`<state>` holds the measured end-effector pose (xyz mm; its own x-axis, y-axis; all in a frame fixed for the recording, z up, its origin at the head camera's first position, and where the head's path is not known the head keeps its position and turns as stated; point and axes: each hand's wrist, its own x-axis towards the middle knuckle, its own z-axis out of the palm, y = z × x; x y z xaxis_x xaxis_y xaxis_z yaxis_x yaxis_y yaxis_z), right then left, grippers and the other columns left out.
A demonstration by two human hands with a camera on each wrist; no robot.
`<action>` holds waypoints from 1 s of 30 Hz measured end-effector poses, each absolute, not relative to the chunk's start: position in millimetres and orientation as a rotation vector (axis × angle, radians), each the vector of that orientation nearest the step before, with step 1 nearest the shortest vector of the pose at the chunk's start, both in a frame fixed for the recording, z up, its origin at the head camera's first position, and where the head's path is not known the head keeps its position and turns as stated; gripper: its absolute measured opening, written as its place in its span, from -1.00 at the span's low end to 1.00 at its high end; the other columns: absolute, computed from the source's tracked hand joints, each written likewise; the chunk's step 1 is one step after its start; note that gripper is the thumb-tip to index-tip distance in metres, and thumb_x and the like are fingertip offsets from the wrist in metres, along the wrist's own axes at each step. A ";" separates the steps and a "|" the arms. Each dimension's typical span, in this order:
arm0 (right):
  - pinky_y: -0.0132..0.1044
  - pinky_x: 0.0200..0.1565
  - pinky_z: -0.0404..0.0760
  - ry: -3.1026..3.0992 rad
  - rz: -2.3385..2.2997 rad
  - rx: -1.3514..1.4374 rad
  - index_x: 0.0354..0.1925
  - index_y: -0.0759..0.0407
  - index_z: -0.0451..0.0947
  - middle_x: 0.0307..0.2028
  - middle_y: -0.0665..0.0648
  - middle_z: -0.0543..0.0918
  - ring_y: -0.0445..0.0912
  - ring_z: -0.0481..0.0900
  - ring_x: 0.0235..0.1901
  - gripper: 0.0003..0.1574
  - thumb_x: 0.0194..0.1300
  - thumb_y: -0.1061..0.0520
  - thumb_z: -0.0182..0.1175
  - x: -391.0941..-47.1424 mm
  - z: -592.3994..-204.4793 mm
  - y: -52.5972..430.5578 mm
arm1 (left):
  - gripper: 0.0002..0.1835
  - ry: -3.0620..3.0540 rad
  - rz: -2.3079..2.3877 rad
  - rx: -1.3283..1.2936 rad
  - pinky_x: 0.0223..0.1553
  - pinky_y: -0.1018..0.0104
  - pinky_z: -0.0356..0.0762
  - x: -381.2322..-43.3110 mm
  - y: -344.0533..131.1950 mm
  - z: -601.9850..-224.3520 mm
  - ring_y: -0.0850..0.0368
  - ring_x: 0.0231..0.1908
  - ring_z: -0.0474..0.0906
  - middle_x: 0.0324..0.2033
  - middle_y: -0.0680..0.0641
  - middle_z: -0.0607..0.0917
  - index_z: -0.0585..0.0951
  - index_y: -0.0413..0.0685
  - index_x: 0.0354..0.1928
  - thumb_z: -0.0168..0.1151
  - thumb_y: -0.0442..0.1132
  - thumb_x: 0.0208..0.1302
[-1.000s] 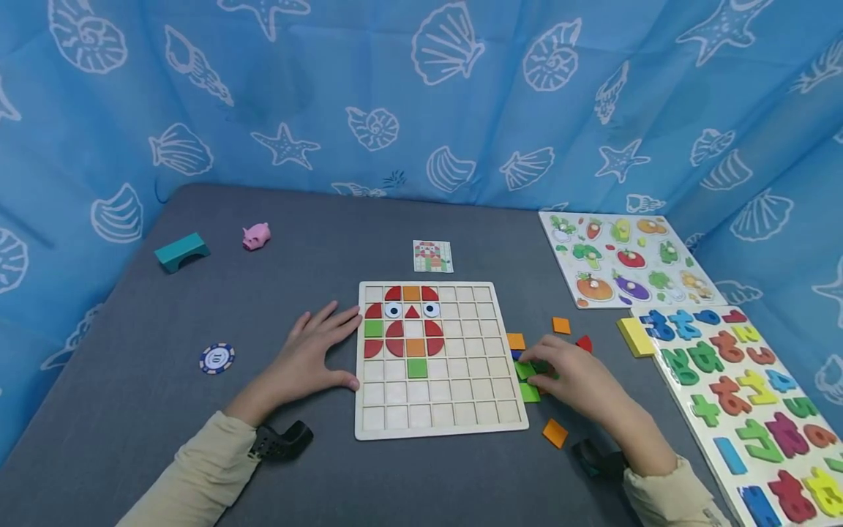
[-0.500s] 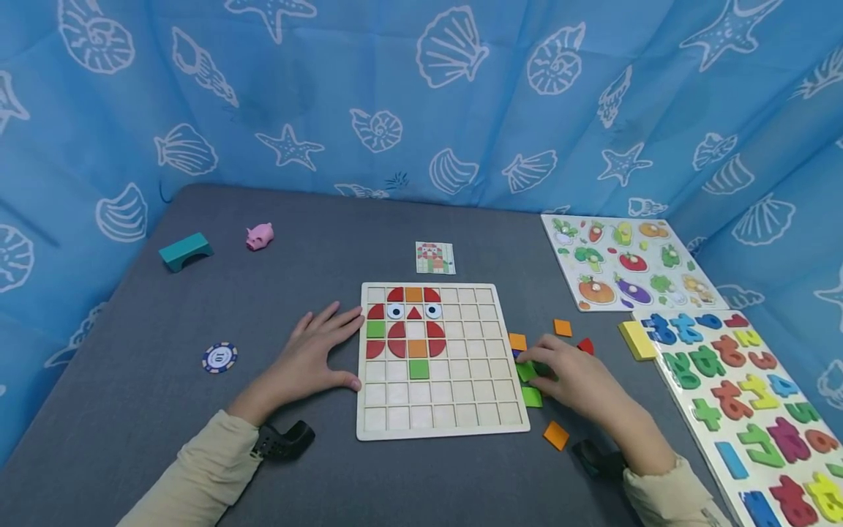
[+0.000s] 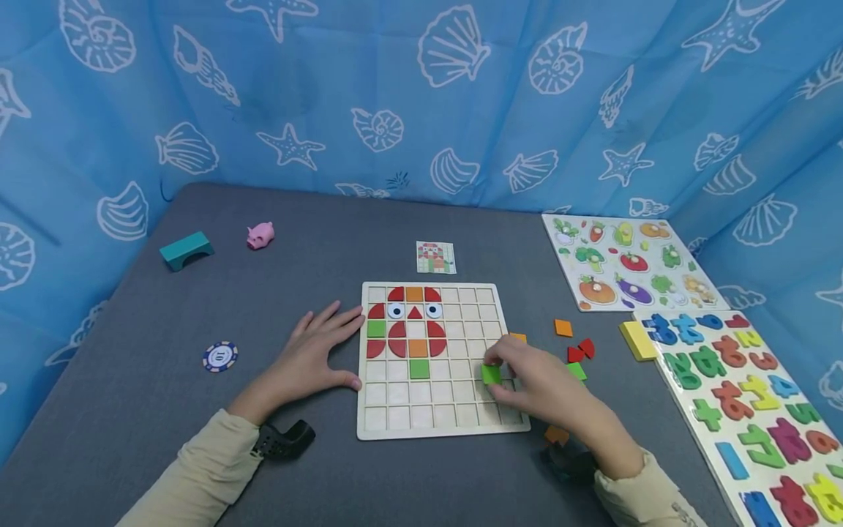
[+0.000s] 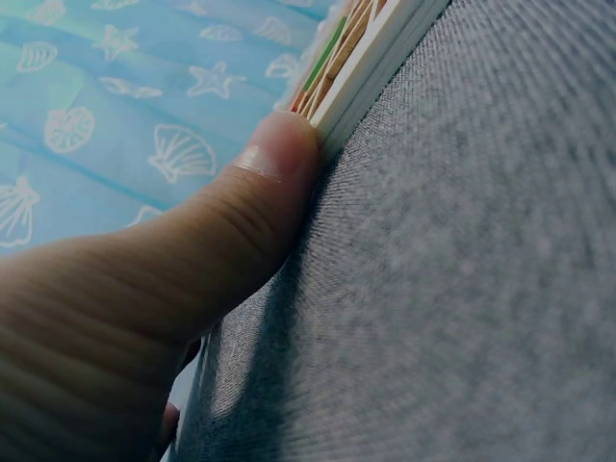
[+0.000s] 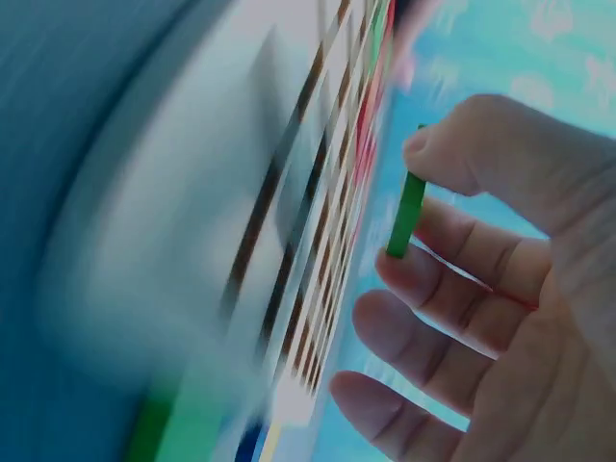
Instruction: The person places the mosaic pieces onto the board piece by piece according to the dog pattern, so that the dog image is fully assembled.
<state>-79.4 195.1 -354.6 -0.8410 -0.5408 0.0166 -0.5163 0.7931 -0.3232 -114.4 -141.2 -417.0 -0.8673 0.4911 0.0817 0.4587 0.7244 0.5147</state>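
Observation:
A pale wooden grid board [image 3: 454, 413] lies on the grey table, its upper left cells filled with red, orange and green tiles and two eye tiles. Along the board's left edge rests my left hand [image 3: 309, 359], fingers spread; in the left wrist view the thumb [image 4: 279, 159] touches the board's side. My right hand [image 3: 543, 380] pinches a green square tile [image 3: 490, 374] between thumb and fingers above the right part of the board. Seen from the right wrist, that green tile [image 5: 408, 214] stands edge-on, apart from the board.
Loose orange [image 3: 563, 328], red and green tiles lie right of the board. Behind it is a small picture card [image 3: 435, 258]. A vegetable puzzle [image 3: 632, 261], a number puzzle [image 3: 744, 410] and a yellow block [image 3: 637, 340] sit at right. Left are a poker chip [image 3: 220, 356], toy pig [image 3: 260, 236] and teal block [image 3: 187, 251].
My right hand has lifted a green tile from the loose pieces and moved left over the board, uncovering red and green tiles. My left hand stays at the board's edge.

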 end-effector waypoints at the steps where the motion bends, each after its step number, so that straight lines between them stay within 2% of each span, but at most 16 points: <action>1: -0.49 -0.49 0.37 2.893 -0.476 -0.899 -0.24 -0.04 0.47 -0.34 -0.16 0.45 -0.26 0.37 -0.50 -0.71 0.00 0.02 0.28 -78.7 -354.3 186.0 | 0.08 2.862 0.829 0.788 0.22 -0.17 -0.30 -114.2 -141.2 -417.1 -0.07 0.34 -0.17 0.32 0.08 0.13 0.16 0.08 0.33 0.25 0.37 -0.30; 8: -0.40 -0.32 0.49 2.856 -0.459 -1.086 -0.23 -0.05 0.56 -0.30 -0.17 0.54 -0.31 0.45 -0.37 -0.71 0.00 -0.01 0.29 -74.8 -359.8 140.8 | 0.07 2.866 0.849 0.807 0.22 -0.17 -0.30 -114.3 -139.9 -416.4 -0.07 0.34 -0.16 0.32 0.08 0.14 0.17 0.08 0.32 0.25 0.36 -0.30; 19: -0.39 -0.31 0.47 2.835 -0.441 -1.173 -0.27 0.00 0.63 -0.35 -0.13 0.54 -0.30 0.46 -0.37 -0.71 -0.05 0.01 0.35 -77.1 -366.8 115.7 | 0.06 2.856 0.845 0.796 0.23 -0.16 -0.32 -114.2 -142.1 -415.1 -0.06 0.34 -0.17 0.33 0.08 0.13 0.16 0.08 0.32 0.28 0.33 -0.29; 25: -0.38 -0.31 0.48 2.860 -0.425 -1.140 -0.22 -0.01 0.63 -0.33 -0.11 0.55 -0.29 0.45 -0.37 -0.65 -0.06 -0.02 0.35 -77.4 -363.8 121.1 | 0.07 2.865 0.845 0.800 0.23 -0.15 -0.32 -114.0 -142.1 -416.2 -0.06 0.34 -0.16 0.32 0.08 0.14 0.17 0.07 0.32 0.29 0.33 -0.29; 30: -0.40 -0.35 0.49 2.915 -0.455 -1.009 -0.19 -0.01 0.63 -0.31 -0.10 0.56 -0.28 0.48 -0.36 -0.64 -0.05 0.00 0.35 -74.5 -353.1 153.0 | 0.07 2.867 0.846 0.808 0.23 -0.14 -0.32 -114.4 -142.0 -416.4 -0.06 0.34 -0.16 0.32 0.08 0.13 0.17 0.07 0.32 0.28 0.33 -0.30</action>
<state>-74.5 153.0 -353.1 -0.7904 -0.6083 0.0726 -0.6014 0.7480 -0.2806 -114.4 -142.0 -416.4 -0.8627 0.4955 0.1008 0.4709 0.7146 0.5173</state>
